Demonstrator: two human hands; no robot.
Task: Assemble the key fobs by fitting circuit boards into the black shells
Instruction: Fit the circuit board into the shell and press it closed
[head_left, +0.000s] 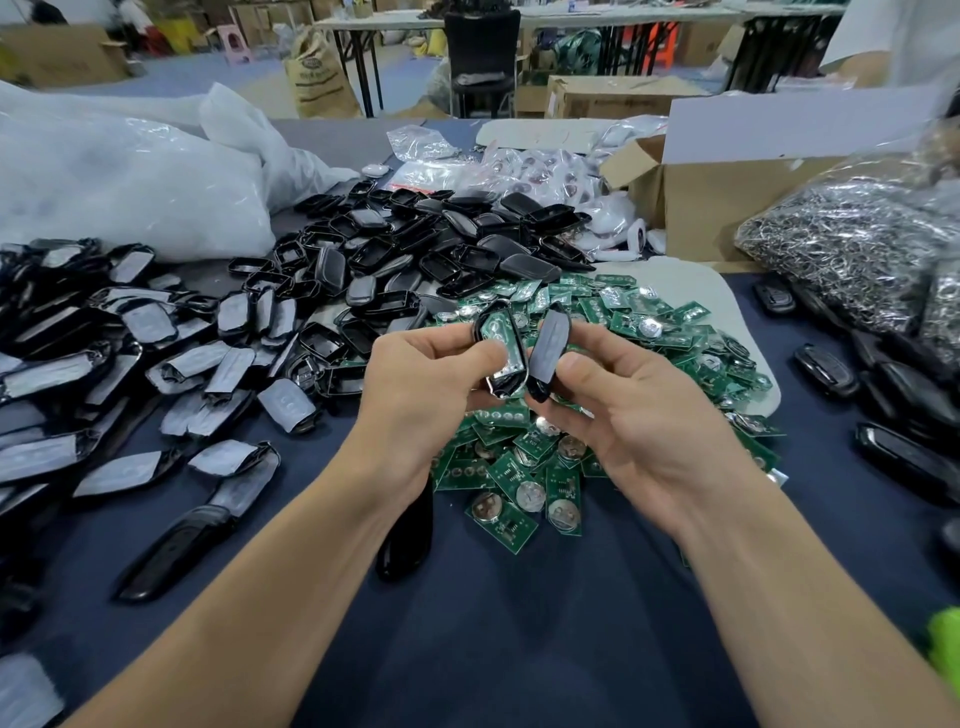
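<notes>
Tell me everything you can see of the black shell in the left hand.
The shell half is glossy black plastic, oblong, with a raised rim around an open side facing the camera. A green circuit board lies inside. The left hand pinches it nearly upright; its lower end meets the cover held by the right hand.

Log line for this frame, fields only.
stage: board in shell, cover not on | left hand: holds shell with green board | right hand: holds cover shell | halves: side by side, unclosed
</notes>
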